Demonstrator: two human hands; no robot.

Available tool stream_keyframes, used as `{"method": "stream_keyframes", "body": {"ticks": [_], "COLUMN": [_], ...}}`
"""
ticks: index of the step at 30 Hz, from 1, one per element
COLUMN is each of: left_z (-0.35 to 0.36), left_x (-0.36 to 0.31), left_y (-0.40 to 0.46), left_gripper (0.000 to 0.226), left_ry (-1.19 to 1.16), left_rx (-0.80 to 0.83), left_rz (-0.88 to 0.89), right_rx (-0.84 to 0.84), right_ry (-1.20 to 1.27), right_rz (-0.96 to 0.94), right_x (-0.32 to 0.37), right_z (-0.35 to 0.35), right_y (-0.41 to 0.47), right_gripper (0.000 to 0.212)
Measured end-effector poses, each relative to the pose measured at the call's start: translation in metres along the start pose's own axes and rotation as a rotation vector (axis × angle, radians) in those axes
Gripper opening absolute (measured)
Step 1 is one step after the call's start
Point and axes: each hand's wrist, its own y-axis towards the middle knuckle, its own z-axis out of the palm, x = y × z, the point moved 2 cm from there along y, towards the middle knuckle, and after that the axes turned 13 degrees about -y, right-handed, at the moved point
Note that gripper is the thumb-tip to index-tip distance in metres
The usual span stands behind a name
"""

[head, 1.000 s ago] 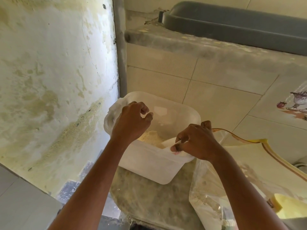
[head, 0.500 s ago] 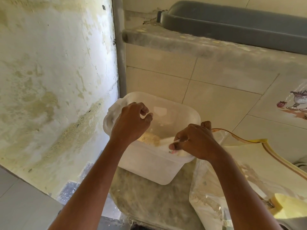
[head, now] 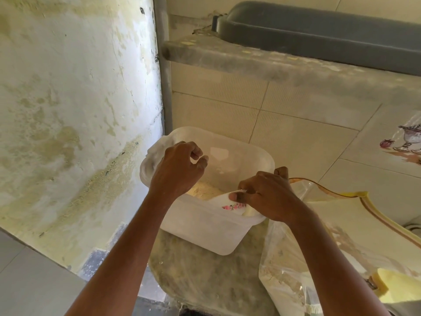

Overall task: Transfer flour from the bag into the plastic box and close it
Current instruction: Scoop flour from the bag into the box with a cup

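Note:
A translucent white plastic box (head: 205, 231) stands open on a stone counter (head: 205, 283), with pale yellow flour (head: 205, 190) inside. My right hand (head: 268, 197) grips a small white dish with a pink flower pattern (head: 234, 205), tilted over the box's near right rim. My left hand (head: 177, 169) hovers over the left half of the box, its fingers curled and nothing visible in them. The clear plastic flour bag (head: 293, 270) lies open on the counter right of the box, under my right forearm. No lid for the box is in view.
A stained plaster wall (head: 68, 110) stands close on the left. Behind the box is a tiled wall, topped by a stone ledge (head: 273, 62) carrying a grey tub (head: 319, 28). A yellow object (head: 401, 288) lies at the lower right, beside the bag.
My right hand has tipped the dish further at the box's near rim, so its pink pattern now shows. My left hand has stayed in place.

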Motion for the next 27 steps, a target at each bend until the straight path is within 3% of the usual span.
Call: {"method": "stream_keyframes", "body": {"ticks": [2, 6, 10, 14, 20, 24, 27], "left_z": [0.000, 0.000, -0.001, -0.003, -0.008, 0.013, 0.044], "left_x": [0.000, -0.002, -0.006, -0.012, -0.028, -0.053, -0.076], "left_y": [0.000, -0.001, -0.002, -0.005, -0.005, -0.017, -0.025], "left_gripper": [0.019, 0.020, 0.015, 0.015, 0.015, 0.013, 0.011], "left_ry": [-0.003, 0.002, 0.010, -0.015, -0.212, -0.254, -0.254], "left_rx": [0.003, -0.005, -0.011, -0.059, -0.163, -0.089, 0.006], "left_rz": [0.002, -0.001, -0.007, 0.020, -0.033, 0.008, 0.081], "right_rx": [-0.015, -0.099, -0.170, -0.339, -0.580, -0.682, -0.667], "right_ry": [-0.014, 0.032, 0.219, 0.462, 0.453, 0.479, 0.483], "right_rz": [-0.004, 0.003, -0.040, -0.082, -0.168, -0.183, -0.178], "right_x": [0.001, 0.002, -0.003, -0.015, -0.038, -0.065, -0.094], "right_z": [0.000, 0.001, -0.003, -0.011, -0.026, -0.039, -0.046], "right_y": [0.000, -0.003, -0.009, -0.025, -0.055, -0.083, -0.105], "right_gripper": [0.051, 0.077, 0.078, 0.053, 0.042, 0.032, 0.028]}}
